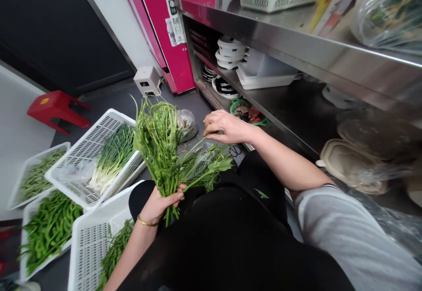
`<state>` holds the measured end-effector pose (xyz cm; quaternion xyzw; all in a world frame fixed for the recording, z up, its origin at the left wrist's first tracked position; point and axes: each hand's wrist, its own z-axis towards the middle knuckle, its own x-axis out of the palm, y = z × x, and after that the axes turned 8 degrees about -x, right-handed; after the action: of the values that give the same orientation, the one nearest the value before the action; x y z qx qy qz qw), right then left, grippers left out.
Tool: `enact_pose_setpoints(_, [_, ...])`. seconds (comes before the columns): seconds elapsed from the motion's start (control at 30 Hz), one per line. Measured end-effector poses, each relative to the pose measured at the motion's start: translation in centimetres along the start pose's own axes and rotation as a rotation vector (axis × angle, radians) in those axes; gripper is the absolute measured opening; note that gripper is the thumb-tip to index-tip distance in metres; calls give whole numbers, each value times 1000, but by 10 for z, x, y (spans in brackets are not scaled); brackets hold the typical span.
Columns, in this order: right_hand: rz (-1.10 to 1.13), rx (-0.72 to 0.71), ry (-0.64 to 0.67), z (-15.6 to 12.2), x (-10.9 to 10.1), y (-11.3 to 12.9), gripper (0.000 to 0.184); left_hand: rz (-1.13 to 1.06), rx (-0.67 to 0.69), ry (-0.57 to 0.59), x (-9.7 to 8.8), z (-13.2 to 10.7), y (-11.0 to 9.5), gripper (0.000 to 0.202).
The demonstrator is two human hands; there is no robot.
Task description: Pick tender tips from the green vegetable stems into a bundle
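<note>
My left hand is closed around the stems of a thick bunch of leafy green shoots with curly tendrils, possibly pea shoots. The bunch stands upright above my lap, its stem ends poking out below the fist. One sprig leans away from the bunch to the right. My right hand is raised to the right of the bunch, fingers bent in a pinch at the tip of a thin green stem. More loose greens and clear plastic lie beneath it, partly hidden by the sprig.
White baskets at left hold green onions, green peppers, beans and leafy greens. A tied plastic bag sits on the floor. Steel shelving runs along the right. Beyond are a red stool and white stool.
</note>
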<state>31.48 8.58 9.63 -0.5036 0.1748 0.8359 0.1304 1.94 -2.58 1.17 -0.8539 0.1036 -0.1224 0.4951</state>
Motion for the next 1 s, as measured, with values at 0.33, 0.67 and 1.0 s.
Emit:
enact_pose_setpoints(0.33, [-90,76,75,-1,18,11,14,-25,-23,22,1,-2,-2,25])
enact_pose_setpoints(0.67, [85,156,32,-10,18,6,16,-47,-29,25,4,-3,-3,24])
enact_pose_setpoints(1.0, [-4,342,-64,-4,37,15,23,18,-75,95,2,0,0,25])
